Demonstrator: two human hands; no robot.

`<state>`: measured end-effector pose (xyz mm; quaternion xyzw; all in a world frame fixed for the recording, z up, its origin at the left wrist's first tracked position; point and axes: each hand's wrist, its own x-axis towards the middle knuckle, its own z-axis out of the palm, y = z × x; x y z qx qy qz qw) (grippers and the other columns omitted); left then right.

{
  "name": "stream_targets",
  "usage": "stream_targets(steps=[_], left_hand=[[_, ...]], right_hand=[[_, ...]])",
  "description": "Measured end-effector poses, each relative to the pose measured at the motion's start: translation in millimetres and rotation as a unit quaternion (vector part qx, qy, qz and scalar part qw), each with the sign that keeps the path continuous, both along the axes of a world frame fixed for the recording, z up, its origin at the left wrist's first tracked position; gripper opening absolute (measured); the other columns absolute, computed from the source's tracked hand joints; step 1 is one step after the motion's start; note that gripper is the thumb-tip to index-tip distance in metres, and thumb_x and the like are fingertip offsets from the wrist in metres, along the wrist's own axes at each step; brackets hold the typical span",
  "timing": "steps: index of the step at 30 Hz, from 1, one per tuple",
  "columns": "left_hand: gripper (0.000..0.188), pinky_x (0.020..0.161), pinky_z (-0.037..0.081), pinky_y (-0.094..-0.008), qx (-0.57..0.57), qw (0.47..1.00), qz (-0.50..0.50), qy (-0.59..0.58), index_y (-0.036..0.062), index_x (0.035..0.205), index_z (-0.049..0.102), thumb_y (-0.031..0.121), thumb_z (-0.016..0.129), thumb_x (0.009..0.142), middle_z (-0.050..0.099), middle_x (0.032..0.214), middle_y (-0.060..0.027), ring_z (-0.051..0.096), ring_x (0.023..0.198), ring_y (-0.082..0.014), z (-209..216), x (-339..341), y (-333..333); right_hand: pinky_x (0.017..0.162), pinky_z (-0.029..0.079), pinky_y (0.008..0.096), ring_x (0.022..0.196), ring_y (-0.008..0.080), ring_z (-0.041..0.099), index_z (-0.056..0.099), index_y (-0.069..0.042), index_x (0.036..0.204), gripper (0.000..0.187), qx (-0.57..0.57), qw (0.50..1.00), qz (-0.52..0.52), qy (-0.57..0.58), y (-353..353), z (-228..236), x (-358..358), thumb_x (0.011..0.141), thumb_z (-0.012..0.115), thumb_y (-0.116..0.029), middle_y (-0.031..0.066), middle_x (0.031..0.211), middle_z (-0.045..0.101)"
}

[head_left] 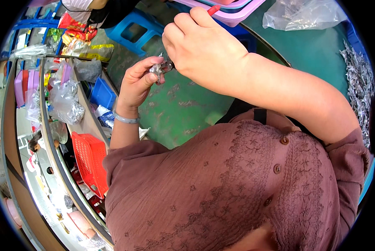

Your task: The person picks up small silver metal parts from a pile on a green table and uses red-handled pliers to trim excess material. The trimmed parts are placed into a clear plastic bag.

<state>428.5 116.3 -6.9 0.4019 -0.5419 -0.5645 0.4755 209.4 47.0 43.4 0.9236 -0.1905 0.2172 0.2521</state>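
My left hand point(134, 85) is closed, pinching a small, shiny silver metal piece point(157, 70) between thumb and fingers. A pale bracelet point(127, 119) circles that wrist. To its right, my right hand point(202, 48) is wrapped around a red-handled tool point(214, 10), whose handle end sticks out above the fist. The tool's working end is mostly hidden by my right hand, close beside the silver piece. Whether the two touch cannot be made out.
A pink-purple tray point(242, 16) and a clear plastic bag point(304, 16) lie on the green table point(288, 46). Silvery pieces point(360, 79) are heaped at far right. A blue stool point(133, 31), a red basket point(89, 163) and bag-filled shelves are leftward. Another person is partly visible at the top.
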Motion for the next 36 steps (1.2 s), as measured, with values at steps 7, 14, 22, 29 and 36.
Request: stream_targets(steps=[7,14,22,29,36], left_hand=[[0.039,0.068,0.045,-0.0235,-0.007,1.000,0.012,-0.023,0.0013,0.112,0.052,0.015,0.063,0.078,0.058,0.100,-0.0071,0.055,0.078,-0.0121,-4.7,5.6,4.1],[0.040,0.066,0.043,-0.0229,-0.004,0.999,0.020,0.025,0.0022,0.115,0.050,0.015,0.062,0.079,0.057,0.102,-0.0081,0.054,0.076,-0.0117,-10.0,13.2,8.1],[0.039,0.066,0.042,-0.0232,-0.011,0.999,0.027,0.028,0.0012,0.115,0.050,0.013,0.061,0.080,0.057,0.103,-0.0090,0.054,0.077,-0.0125,-7.7,17.3,7.6],[0.040,0.066,0.041,-0.0231,0.002,0.998,0.052,0.022,0.0006,0.116,0.049,0.014,0.061,0.080,0.056,0.102,-0.0076,0.053,0.075,-0.0123,-4.9,15.8,9.3],[0.043,0.066,0.041,-0.0232,0.002,0.998,0.048,0.051,0.0008,0.120,0.046,0.012,0.060,0.081,0.057,0.102,-0.0070,0.053,0.076,-0.0124,-13.0,22.7,13.0]], right_hand=[[0.070,0.035,0.0293,0.080,0.0192,0.046,0.060,0.000,0.086,0.027,0.115,0.993,0.018,0.009,-5.1,-8.1,3.9,0.063,0.057,-0.015,0.0053,0.078,0.049],[0.076,0.035,0.0335,0.089,0.0197,0.049,0.066,-0.008,0.086,0.022,0.064,0.998,-0.003,0.011,-0.5,-1.6,13.5,0.066,0.062,-0.018,0.0049,0.089,0.056],[0.075,0.035,0.0315,0.088,0.0185,0.050,0.067,-0.009,0.083,0.020,0.057,0.998,0.022,-0.002,1.2,4.8,9.9,0.068,0.060,-0.019,0.0026,0.088,0.056],[0.074,0.035,0.0301,0.088,0.0180,0.049,0.067,-0.011,0.081,0.017,0.020,0.999,0.034,-0.020,-2.0,-2.6,16.2,0.068,0.059,-0.020,0.0003,0.085,0.056],[0.074,0.035,0.0300,0.088,0.0173,0.049,0.067,-0.010,0.080,0.018,0.028,0.999,0.040,-0.009,-1.7,-2.4,20.9,0.067,0.060,-0.020,0.0005,0.084,0.057]])
